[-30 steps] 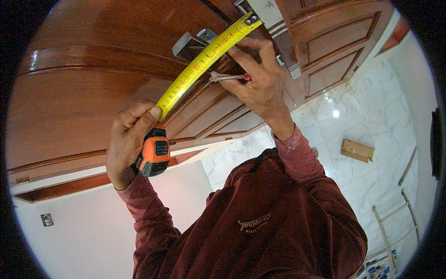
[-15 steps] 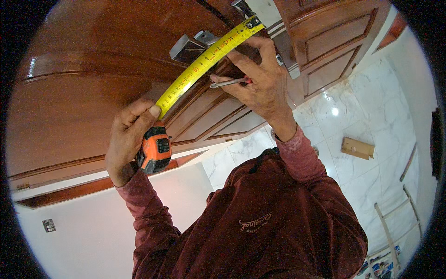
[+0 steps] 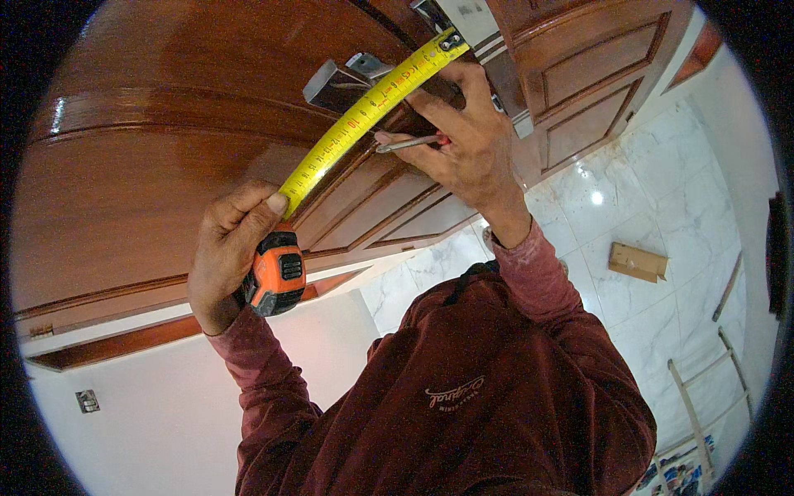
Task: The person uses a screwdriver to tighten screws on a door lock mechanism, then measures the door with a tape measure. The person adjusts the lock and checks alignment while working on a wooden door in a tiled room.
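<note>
My left hand [image 3: 236, 240] pinches the yellow blade of a tape measure [image 3: 351, 124], thumb on top, just above its orange and black case. The blade runs up and right across a brown wooden door [image 3: 157, 198], its hook end by the door's edge. Near that end is my right hand [image 3: 471, 136], its index finger stretched behind the blade. The other fingers of that hand are bent round a screwdriver [image 3: 409, 143] with a metal shaft and a bit of red handle showing. A chrome door handle [image 3: 331, 87] lies beside the blade, partly covered by it.
Another panelled wooden door [image 3: 587, 74] stands at the upper right. Below it, a cardboard box [image 3: 637, 262] lies on the marble-look tiled floor [image 3: 637, 314]. A ladder-like frame [image 3: 691, 405] is at the lower right. On the white wall at left is a switch plate [image 3: 88, 402].
The tape case has dropped slightly and tilted under my left hand. The blade's hook end and my right hand stay nearly in place.
</note>
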